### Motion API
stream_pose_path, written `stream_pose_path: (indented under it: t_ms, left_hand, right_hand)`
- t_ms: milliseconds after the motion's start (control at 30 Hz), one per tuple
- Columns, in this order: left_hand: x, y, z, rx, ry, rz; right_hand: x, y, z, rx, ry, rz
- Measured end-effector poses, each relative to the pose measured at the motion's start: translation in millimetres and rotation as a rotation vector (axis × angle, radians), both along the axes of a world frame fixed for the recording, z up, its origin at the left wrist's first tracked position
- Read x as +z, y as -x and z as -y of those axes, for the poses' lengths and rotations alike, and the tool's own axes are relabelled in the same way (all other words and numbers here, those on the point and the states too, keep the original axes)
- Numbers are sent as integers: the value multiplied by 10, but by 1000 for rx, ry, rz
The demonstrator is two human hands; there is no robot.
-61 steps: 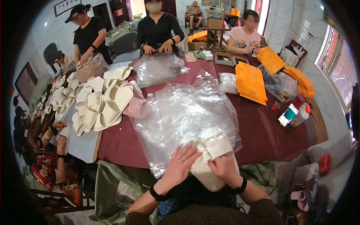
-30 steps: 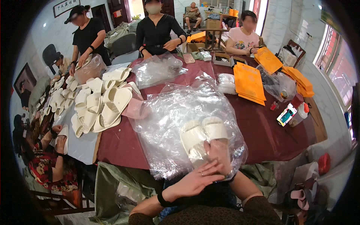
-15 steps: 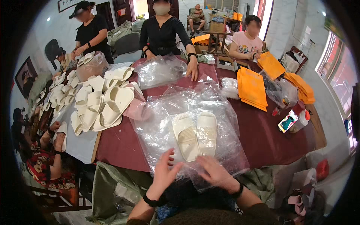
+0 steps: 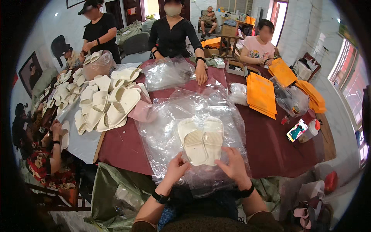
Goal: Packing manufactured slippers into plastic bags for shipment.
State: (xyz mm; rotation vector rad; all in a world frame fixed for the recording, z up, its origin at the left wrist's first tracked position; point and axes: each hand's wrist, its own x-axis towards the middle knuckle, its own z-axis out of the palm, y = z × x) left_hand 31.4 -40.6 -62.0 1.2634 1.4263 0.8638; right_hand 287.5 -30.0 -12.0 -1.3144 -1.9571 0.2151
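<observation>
A pair of cream slippers [image 4: 198, 149] lies side by side, heels toward me, on a layer of clear plastic bags [image 4: 162, 133]. Whether the slippers are inside the top bag I cannot tell. By the left slipper's heel is my left hand [image 4: 176, 170], its thumb and forefinger apart and its other fingers partly hidden. My right hand [image 4: 234, 165] is at the right slipper's heel edge, thumb and fingers spread around that corner. Neither hand grips anything.
Many loose cream slippers [image 4: 112, 110] are heaped at left on the dark red table [image 4: 278, 150]. Orange envelopes [image 4: 261, 94], a phone [image 4: 297, 130] and a plastic jar are at right. A green sack [image 4: 112, 189] stands below the near edge. Several people work around the table.
My right hand has moved right and up to the right slipper's side, and my left hand slightly right. The slippers now lie closer together, their gap narrowed.
</observation>
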Motion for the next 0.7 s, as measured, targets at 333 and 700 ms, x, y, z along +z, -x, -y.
stream_pose_path:
  t_ms: [333, 700]
  left_hand:
    - [196, -224, 13, 11, 414, 923]
    - [420, 55, 381, 68, 387, 720]
  right_hand:
    - [-583, 171, -54, 41, 442, -447]
    - [-134, -96, -116, 199, 460, -1159]
